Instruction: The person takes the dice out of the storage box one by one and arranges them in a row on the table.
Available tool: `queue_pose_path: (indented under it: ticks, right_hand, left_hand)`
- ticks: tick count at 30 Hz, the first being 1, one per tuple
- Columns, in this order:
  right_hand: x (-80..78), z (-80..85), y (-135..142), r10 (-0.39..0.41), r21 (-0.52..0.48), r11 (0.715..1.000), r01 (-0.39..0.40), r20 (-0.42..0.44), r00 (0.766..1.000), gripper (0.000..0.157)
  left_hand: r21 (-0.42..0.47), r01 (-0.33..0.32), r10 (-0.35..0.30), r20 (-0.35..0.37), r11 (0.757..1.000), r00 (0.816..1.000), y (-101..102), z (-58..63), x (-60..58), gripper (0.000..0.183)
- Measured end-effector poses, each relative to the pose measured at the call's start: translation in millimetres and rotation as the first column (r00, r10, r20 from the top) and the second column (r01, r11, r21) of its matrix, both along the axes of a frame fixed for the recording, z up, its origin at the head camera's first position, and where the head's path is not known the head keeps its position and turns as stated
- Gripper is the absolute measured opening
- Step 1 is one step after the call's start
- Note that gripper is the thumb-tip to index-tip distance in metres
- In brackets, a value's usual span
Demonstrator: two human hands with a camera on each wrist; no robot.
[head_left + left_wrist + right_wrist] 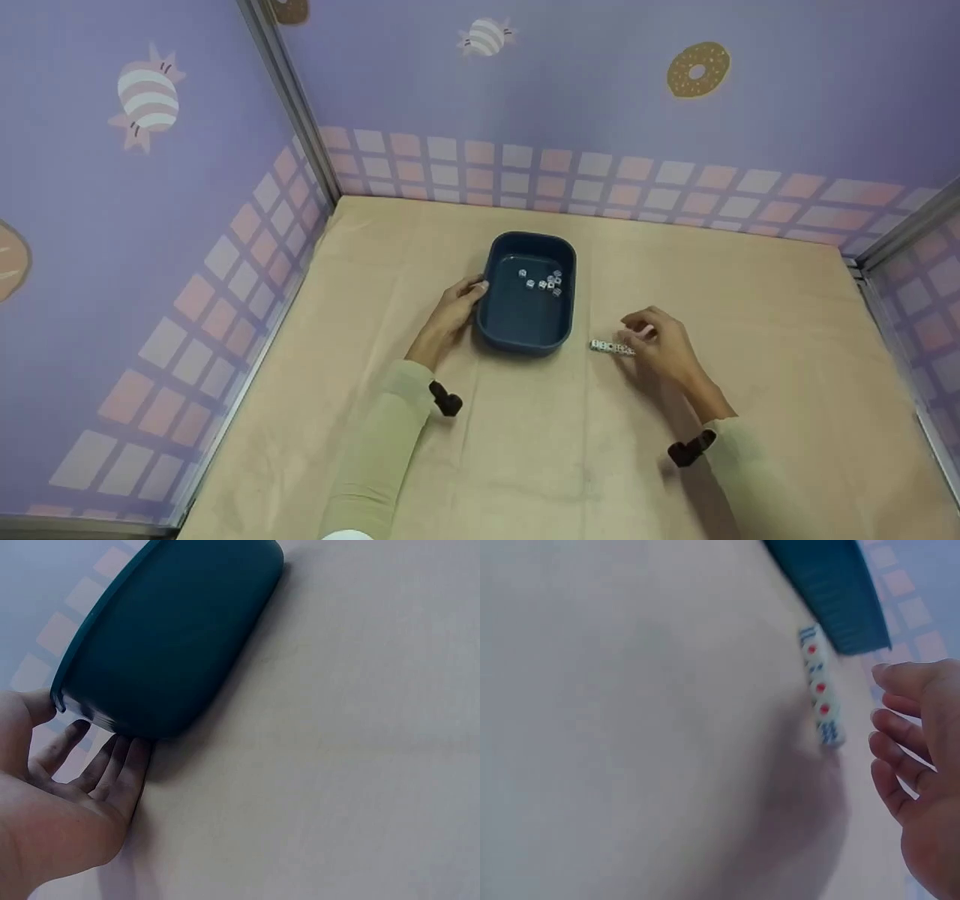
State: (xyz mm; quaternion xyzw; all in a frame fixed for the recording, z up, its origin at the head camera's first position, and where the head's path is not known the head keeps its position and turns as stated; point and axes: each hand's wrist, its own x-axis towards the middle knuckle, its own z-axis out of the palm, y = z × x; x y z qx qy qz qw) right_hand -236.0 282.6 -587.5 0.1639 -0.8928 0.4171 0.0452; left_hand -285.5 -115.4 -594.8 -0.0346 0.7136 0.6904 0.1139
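A dark blue plastic basin (525, 319) stands on the cloth with several white dice (551, 283) lying loose inside. My left hand (456, 304) holds its left side, thumb at the rim and the other fingers against the outer wall, as the left wrist view shows on the basin (172, 637). To the right of the basin lies a straight row of white dice (604, 346), side by side on the cloth. Over the right end of this row hovers my right hand (660, 345), fingers loosely bent. In the right wrist view the hand (930, 757) is apart from the dice row (821, 686) and holds nothing.
A beige cloth (390, 262) covers the table. Purple panels with a pink and white checked band (517, 180) stand at the back and both sides, joined by metal posts (296, 97). Each wrist carries a small black camera (448, 401).
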Motion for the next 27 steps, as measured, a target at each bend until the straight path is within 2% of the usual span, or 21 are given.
queue_pose_path:
  ticks: [5, 9, 15, 19, 23, 27]
  right_hand:
    - [-20.2, 13.3, -32, 0.025, -0.026, 0.999, -0.027, -0.081, 0.996, 0.024]
    - [-40.2, 23.7, -57, 0.032, -0.036, 0.999, -0.037, -0.138, 0.990, 0.023]
    - [-68.5, 33.8, -95, 0.014, -0.057, 0.998, -0.025, -0.176, 0.984, 0.021]
    - [-82.8, 37.6, -121, 0.019, -0.076, 0.997, -0.032, -0.160, 0.987, 0.021]
    - [-94.6, 40.8, -143, 0.044, -0.076, 0.996, -0.052, -0.108, 0.993, 0.024]
    - [-101.1, 38.4, -159, 0.040, -0.063, 0.997, -0.044, -0.056, 0.998, 0.029]
  left_hand:
    - [-0.001, -0.014, 0.014, 0.023, 1.000, 1.000, -1, 0.2, 0.2, 0.051]
    - [-0.011, -0.014, 0.014, 0.013, 1.000, 1.000, -1, 1.3, 0.9, 0.051]
    - [-0.052, -0.015, 0.014, -0.014, 0.999, 1.000, 0, 1.0, 0.6, 0.051]
    - [-0.010, -0.010, 0.011, 0.013, 1.000, 1.000, 1, 0.5, -0.7, 0.052]
    - [0.059, -0.015, 0.011, 0.059, 0.998, 0.998, 1, 2.4, -0.2, 0.054]
    - [0.067, -0.013, 0.008, 0.066, 0.998, 0.998, 1, 2.5, 0.9, 0.054]
